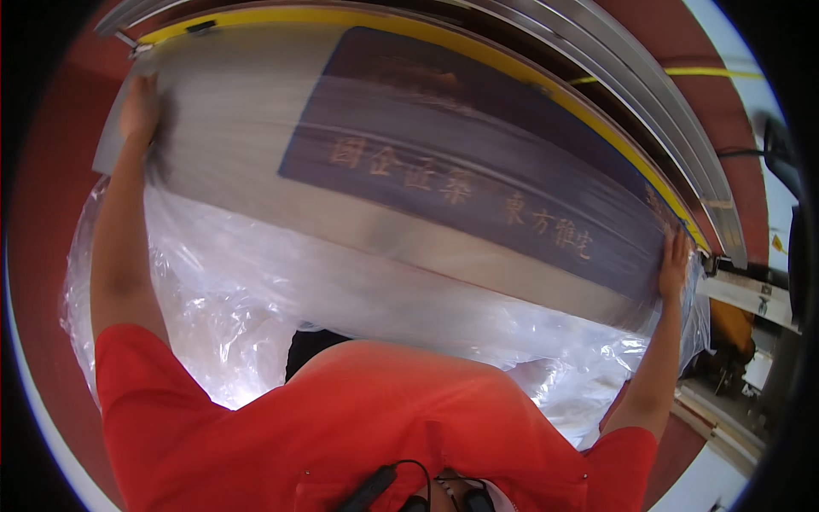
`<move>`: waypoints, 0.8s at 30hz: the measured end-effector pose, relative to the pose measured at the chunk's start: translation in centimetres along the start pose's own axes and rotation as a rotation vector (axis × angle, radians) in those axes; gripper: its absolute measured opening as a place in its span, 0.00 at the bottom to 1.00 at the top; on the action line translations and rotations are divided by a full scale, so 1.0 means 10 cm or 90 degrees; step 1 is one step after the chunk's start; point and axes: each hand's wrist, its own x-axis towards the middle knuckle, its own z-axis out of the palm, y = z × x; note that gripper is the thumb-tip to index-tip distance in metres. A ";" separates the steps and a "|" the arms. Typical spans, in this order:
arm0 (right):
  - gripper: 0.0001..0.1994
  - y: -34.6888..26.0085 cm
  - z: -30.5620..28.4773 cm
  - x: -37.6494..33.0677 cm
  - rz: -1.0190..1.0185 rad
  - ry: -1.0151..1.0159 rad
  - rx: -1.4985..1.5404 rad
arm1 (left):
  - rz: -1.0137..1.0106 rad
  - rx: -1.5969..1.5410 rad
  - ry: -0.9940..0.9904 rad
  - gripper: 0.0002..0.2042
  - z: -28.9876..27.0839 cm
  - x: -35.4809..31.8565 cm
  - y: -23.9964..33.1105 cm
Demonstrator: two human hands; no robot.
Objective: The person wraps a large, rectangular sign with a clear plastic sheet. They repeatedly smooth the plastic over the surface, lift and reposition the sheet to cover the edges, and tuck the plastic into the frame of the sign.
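Across the upper half of the head view, one long beige panel is lying ahead of the orange-red shirt, between the two hands I am following. Its long axis is running crosswise, sloping from upper left to lower right. I am taking this span as the governing relation: the left hand is touching the left end, the right hand is touching the right end, and neither is standing clearly nearer the middle. Both hands are pointing away from the torso; whether either is gripping or merely pressing, I cannot tell. I am counting two hands, one panel, one dark blue-grey block bearing gold characters, and one yellow strip bordering the far edge. Clear plastic film is covering the panel and bunching toward the torso; grey metal profiles are overlapping beyond, resisting an exact count.
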 end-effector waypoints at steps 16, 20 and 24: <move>0.29 -4.91 -4.63 0.96 -0.552 -0.413 1.325 | -0.047 -0.794 -0.197 0.11 -0.02 -0.01 -0.42; 0.20 -5.50 -4.84 1.01 -0.535 -0.810 1.359 | 0.000 -0.725 -0.189 0.13 -0.10 -0.05 -0.28; 0.14 -4.83 -4.73 0.89 -0.900 -0.690 1.380 | -0.025 -0.589 -0.157 0.13 -0.20 -0.10 -0.26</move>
